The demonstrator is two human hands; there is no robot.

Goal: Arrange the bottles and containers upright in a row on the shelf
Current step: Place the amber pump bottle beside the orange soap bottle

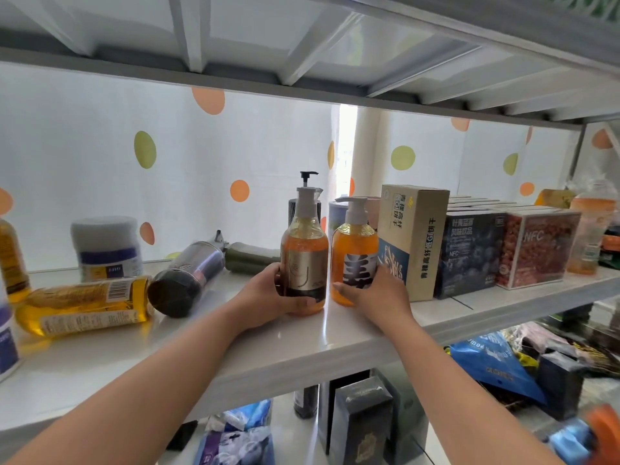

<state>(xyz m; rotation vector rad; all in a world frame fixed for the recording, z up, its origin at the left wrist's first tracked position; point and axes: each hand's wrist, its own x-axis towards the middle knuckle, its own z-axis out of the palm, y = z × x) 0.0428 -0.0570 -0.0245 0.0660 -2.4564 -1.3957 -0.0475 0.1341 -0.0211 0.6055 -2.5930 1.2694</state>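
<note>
Lineup is happening: left hand (265,292) is gripping the gold bottle (303,260), right hand (380,293) is gripping the orange bottle (352,250); toppled oil bottle (84,305) probably needs standing next.

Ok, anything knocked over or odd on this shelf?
Yes. Three bottles lie on their sides at the left: a yellow oil bottle, a dark metallic bottle, and an olive-green bottle behind it. The left hand's amber pump bottle and right hand's orange pump bottle stand upright.
</note>
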